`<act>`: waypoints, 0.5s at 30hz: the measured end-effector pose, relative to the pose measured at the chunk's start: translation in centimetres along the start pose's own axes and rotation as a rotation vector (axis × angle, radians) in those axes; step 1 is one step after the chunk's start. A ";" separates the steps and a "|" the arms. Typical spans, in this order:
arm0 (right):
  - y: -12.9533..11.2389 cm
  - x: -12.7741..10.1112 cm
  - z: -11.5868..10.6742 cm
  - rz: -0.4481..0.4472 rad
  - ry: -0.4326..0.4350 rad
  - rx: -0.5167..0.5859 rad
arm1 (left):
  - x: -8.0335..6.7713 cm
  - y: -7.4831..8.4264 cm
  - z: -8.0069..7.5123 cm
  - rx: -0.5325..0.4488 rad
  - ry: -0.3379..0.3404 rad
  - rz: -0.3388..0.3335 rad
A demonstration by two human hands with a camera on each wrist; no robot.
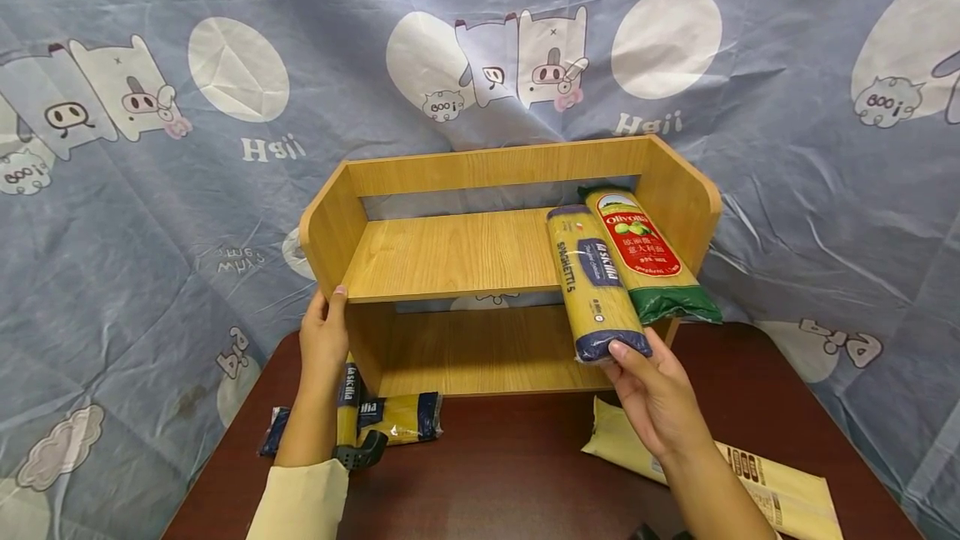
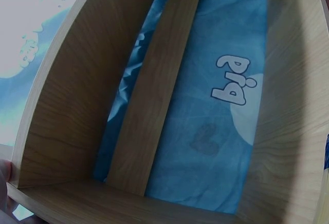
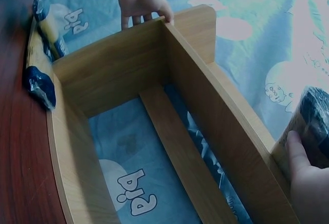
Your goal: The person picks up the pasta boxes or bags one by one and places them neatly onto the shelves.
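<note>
My right hand (image 1: pixel 654 394) grips the lower end of a yellow spaghetti pack (image 1: pixel 592 282) with dark blue ends. The pack lies tilted on the right part of the upper shelf (image 1: pixel 457 252), its near end jutting past the front edge. Beside it, against the right side panel, leans a spaghetti pack with a red label and green end (image 1: pixel 641 252). My left hand (image 1: pixel 325 332) holds the left side of the wooden shelf unit, thumb at the upper shelf's front corner. In the right wrist view, the right thumb presses the pack's dark end (image 3: pixel 314 126).
On the dark red table (image 1: pixel 480 473), several blue-and-yellow pasta packs (image 1: pixel 401 417) lie by the unit's left foot. A pale yellow pack (image 1: pixel 780 482) lies at the right, partly behind my right forearm. A patterned cloth (image 1: pixel 480 40) hangs behind the unit.
</note>
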State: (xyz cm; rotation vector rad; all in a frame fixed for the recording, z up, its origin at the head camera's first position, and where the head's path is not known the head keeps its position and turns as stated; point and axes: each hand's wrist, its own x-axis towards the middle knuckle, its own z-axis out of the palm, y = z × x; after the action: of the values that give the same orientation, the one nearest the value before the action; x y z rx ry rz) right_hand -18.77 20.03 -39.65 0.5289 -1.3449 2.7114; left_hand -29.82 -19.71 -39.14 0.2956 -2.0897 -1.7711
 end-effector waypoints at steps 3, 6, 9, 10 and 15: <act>0.0 0.5 0.1 0.006 0.041 0.015 | 0.0 0.0 0.0 0.003 -0.001 0.001; 0.1 1.0 0.2 0.003 0.075 0.026 | 0.0 0.1 0.1 0.003 -0.001 0.001; 0.2 1.4 0.3 -0.003 0.099 0.028 | -0.1 0.1 0.1 0.005 -0.002 0.003; 0.3 1.4 0.3 -0.005 0.106 0.024 | -0.1 0.1 0.1 0.003 -0.005 0.004; 0.5 1.2 0.1 -0.006 0.133 -0.098 | -0.1 0.1 0.0 -0.016 -0.009 0.004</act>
State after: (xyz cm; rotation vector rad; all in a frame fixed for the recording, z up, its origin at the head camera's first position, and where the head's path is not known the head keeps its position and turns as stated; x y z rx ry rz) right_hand -19.95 19.59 -39.58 0.3379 -1.4301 2.6072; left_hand -29.69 -19.65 -39.04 0.2799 -2.0797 -1.7896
